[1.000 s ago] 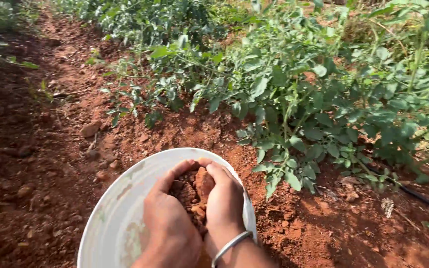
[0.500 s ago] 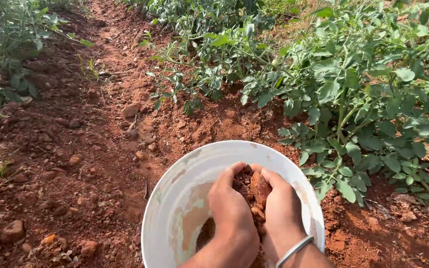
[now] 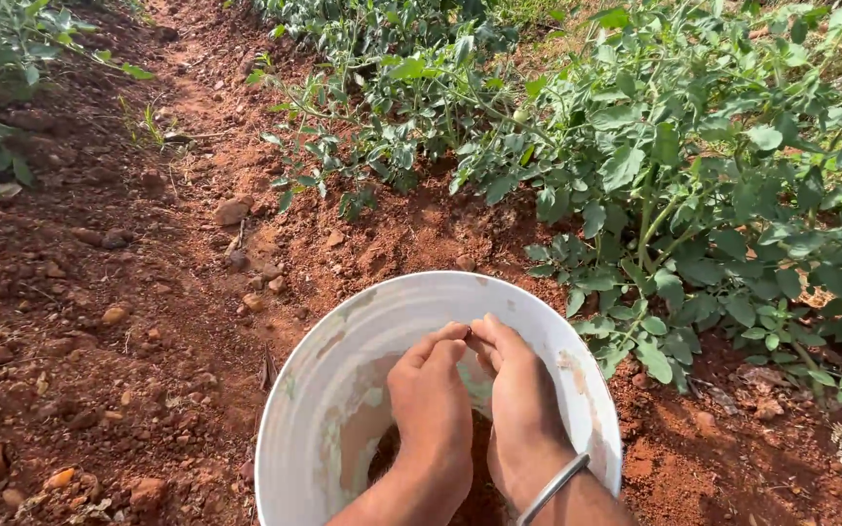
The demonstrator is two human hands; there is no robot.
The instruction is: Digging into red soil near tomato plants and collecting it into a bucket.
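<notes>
A white plastic bucket point(image 3: 333, 390), streaked with reddish dirt inside, fills the lower middle of the view. Both my hands are down inside it. My left hand point(image 3: 433, 404) and my right hand point(image 3: 518, 399) are cupped side by side, palms down, with the fingertips touching near the far wall. They close over brown crumbly material point(image 3: 484, 487) lying in the bucket's bottom, which shows between my wrists. A metal bangle point(image 3: 550, 490) circles my right wrist.
Red clumpy soil with loose stones point(image 3: 231, 209) forms a furrow running away to the upper left. A row of leafy green plants point(image 3: 694, 166) stands close on the right, its leaves reaching almost to the bucket's rim. More plants point(image 3: 2, 88) are at the far left.
My hands, which held a brown clump up near the rim, have sunk deeper into the bucket with fingers curled over. The view has shifted along the row.
</notes>
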